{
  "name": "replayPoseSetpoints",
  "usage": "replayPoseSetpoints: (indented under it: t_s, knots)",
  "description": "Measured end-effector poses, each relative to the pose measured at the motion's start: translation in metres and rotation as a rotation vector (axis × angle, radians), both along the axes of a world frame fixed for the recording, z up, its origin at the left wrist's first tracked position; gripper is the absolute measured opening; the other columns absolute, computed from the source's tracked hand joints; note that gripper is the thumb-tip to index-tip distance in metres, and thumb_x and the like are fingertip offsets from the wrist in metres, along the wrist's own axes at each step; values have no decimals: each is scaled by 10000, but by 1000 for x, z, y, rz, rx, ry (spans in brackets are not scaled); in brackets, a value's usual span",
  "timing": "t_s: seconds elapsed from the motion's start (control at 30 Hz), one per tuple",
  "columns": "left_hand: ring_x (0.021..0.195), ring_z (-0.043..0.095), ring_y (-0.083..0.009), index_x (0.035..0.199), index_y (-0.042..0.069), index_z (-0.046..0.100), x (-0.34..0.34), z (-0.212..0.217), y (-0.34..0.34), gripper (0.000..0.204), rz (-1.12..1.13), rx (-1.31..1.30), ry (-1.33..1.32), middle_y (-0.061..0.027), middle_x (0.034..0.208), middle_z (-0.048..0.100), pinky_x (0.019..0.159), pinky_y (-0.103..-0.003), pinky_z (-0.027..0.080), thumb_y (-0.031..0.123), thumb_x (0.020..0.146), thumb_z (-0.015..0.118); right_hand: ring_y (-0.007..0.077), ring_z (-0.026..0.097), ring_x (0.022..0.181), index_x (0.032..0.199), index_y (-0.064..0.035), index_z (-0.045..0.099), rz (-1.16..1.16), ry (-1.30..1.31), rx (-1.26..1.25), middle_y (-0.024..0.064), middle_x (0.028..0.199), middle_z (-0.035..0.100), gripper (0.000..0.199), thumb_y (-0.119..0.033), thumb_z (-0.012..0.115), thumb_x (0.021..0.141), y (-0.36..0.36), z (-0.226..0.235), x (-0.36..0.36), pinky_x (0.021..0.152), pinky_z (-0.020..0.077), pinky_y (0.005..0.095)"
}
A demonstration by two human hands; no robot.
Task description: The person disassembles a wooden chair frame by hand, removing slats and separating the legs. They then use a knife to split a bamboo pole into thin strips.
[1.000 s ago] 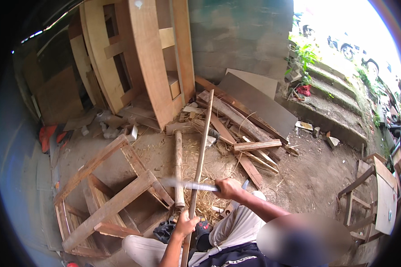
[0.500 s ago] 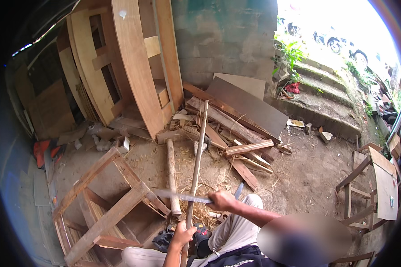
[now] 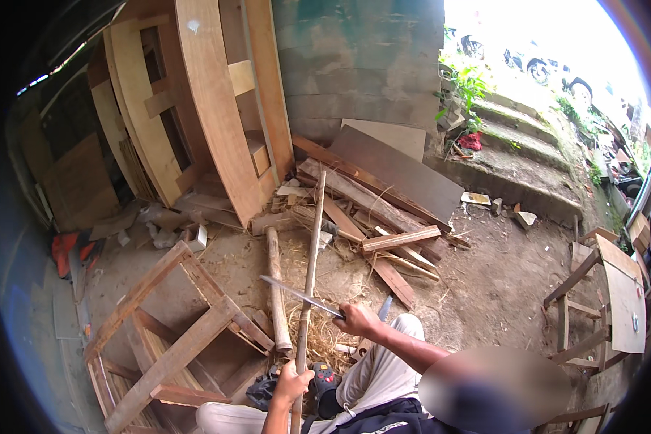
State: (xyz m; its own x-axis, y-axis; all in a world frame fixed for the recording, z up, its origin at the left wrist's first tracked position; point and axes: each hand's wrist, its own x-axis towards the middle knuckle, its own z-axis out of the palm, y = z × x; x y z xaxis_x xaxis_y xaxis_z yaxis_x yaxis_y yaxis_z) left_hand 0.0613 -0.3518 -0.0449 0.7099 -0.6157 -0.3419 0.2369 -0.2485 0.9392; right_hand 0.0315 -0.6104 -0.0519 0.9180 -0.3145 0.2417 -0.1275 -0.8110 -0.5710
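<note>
My left hand (image 3: pixel 291 382) is wrapped round the lower part of a long, thin wooden strip (image 3: pixel 312 267). The strip stands slanting away from me, its far end over the wood pile. In my right hand (image 3: pixel 359 320) is the handle of a long-bladed knife (image 3: pixel 291 291). Its blade points left and away, crossing the strip above my left hand; whether the edge touches the wood I cannot tell. Beyond the blade, a round wooden pole (image 3: pixel 276 296) lies on the ground. Next to my right knee, a second bluish blade (image 3: pixel 385 307) shows in part.
A wooden frame (image 3: pixel 173 369) stands at my left. Ahead is a pile of boards and offcuts (image 3: pixel 383 202), with pale shavings (image 3: pixel 322 333) near my feet. Tall wooden panels (image 3: pixel 220 108) lean at the back left. Concrete steps (image 3: pixel 513 145) rise at the far right; a small wooden table (image 3: pixel 626 304) stands nearer.
The knife blade, nearly level and blurred before, now slants with its tip farther away. My right hand has shifted slightly upward. The strip's far end has moved a little left.
</note>
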Motion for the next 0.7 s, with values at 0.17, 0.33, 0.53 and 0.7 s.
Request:
replayPoseSetpoints:
  t_s: [0.17,0.33,0.53,0.7]
  knots:
    - [444,469,-81,786,66,502,-2,0,2,140,-12,-32,-42,16,597,490,411,-254,403,99,802,637,344,665,575,825,-38,631,208,200,-46,175,630,640,324,-359,644,855,-6,-8,1,542,532,486]
    - [443,474,-83,786,67,503,-6,0,5,140,-17,11,21,12,595,492,410,-254,404,104,801,638,265,613,474,782,-47,618,172,89,-64,117,550,592,305,-337,649,869,-5,-3,2,452,505,433]
    - [433,474,-82,801,68,501,-7,5,11,148,-13,-11,-10,10,592,496,401,-256,406,102,806,645,311,658,544,803,-62,642,60,152,-37,136,584,629,273,-329,618,856,-12,14,10,487,526,467]
    - [431,489,-83,801,65,494,-8,8,22,159,-29,-61,-40,7,583,504,400,-260,411,111,813,646,262,609,478,813,-84,609,287,193,-178,81,571,606,297,-378,642,842,-26,9,19,449,493,462]
